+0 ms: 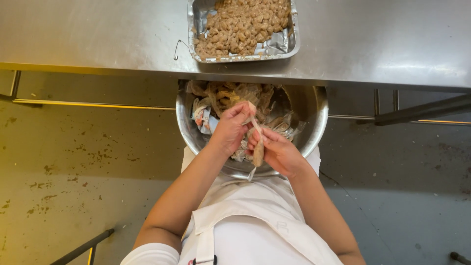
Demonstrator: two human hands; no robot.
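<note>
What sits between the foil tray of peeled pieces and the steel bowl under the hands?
In the head view, only bare steel tabletop and its front edge separate the foil tray from the steel bowl, which sits lower, partly under that edge.

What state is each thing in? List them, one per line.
Foil tray: on the steel table, mostly full of brownish pieces.
Steel bowl: below the table edge, holding peeled wrappers.
Piece: in both hands, wrapper partly pulled off.
Left hand: pinching the wrapper strip.
Right hand: gripping the piece.
</note>
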